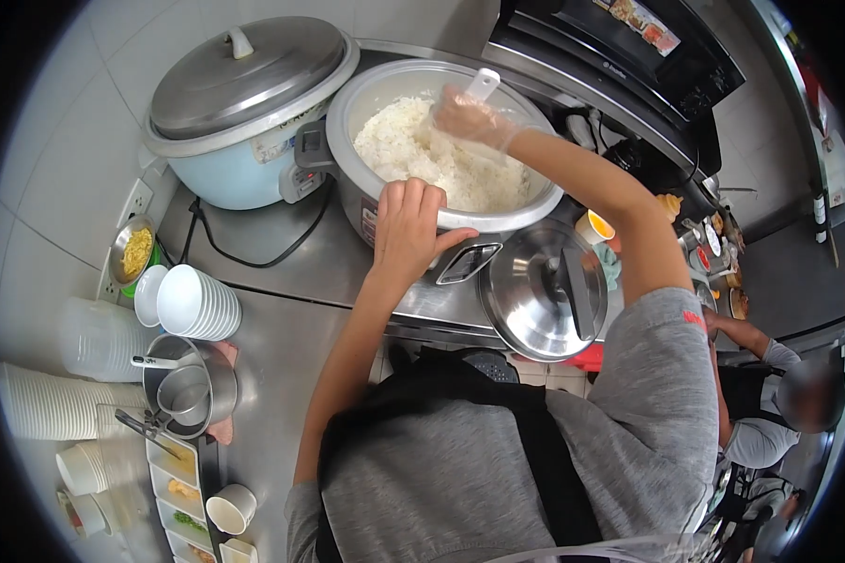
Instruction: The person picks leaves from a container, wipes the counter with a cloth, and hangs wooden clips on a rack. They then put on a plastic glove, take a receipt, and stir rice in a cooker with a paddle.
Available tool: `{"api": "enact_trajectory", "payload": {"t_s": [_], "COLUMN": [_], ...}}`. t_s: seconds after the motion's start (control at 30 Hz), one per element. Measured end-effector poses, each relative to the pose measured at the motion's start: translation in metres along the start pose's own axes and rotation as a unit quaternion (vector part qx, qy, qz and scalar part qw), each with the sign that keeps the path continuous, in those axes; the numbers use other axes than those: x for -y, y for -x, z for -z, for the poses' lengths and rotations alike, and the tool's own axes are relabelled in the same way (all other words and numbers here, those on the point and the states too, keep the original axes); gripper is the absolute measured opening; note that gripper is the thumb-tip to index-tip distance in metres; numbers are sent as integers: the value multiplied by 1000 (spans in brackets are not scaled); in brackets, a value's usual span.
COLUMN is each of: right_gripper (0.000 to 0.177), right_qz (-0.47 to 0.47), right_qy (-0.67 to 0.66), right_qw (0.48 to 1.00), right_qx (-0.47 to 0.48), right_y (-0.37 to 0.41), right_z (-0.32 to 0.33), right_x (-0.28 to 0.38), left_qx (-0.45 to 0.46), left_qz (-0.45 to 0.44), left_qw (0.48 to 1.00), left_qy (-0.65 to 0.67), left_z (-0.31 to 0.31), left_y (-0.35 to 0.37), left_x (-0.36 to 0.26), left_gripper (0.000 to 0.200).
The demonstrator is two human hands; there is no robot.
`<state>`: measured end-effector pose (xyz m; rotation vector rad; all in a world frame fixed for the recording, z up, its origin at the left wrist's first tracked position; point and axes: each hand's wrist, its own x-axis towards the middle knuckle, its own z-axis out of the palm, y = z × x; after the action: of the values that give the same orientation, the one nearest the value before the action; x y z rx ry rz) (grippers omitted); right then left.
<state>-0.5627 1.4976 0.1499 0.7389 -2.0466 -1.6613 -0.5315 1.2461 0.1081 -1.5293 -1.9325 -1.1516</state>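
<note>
A large rice cooker (361, 192) stands uncovered on the steel counter, filled with white cooked rice (394, 136). My right hand (469, 117), in a clear plastic glove, is closed around a white rice paddle (483, 83); the handle end sticks up above the fist and the blade is hidden, low at the rice. Bare, my left hand (410, 220) rests on the cooker's near rim, fingers over the edge and thumb stretched to the side. Beside the cooker, at its lower right, lies a round steel lid (535, 310) with a black handle.
A second, light blue rice cooker (225, 178) stands covered at the left. Stacked white bowls (197, 300), a steel pot (221, 394) and a topping tray (183, 488) line the left counter. At the right, a co-worker (760, 403) stands near other food containers.
</note>
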Motion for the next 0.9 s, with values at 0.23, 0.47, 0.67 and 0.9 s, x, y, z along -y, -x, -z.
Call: {"api": "enact_trajectory", "payload": {"t_s": [0.23, 0.47, 0.67, 0.9], "right_gripper": [7, 4, 6, 8], "right_qz": [45, -50, -92, -73], "right_qy": [-24, -42, -118, -90], "right_qw": [980, 988, 976, 978], "right_qx": [192, 136, 159, 171], "right_y": [-19, -34, -39, -51], "right_z": [12, -58, -62, -57], "right_x": [-47, -46, -44, -50], "left_qx": [68, -19, -17, -30], "left_qz": [-53, 49, 51, 62], "left_qw": [994, 994, 983, 977], "left_qy": [66, 96, 176, 203], "left_z": [22, 27, 17, 14], "left_y": [-7, -25, -25, -25], "left_x": [8, 92, 95, 98], "left_gripper": [49, 23, 16, 17]}}
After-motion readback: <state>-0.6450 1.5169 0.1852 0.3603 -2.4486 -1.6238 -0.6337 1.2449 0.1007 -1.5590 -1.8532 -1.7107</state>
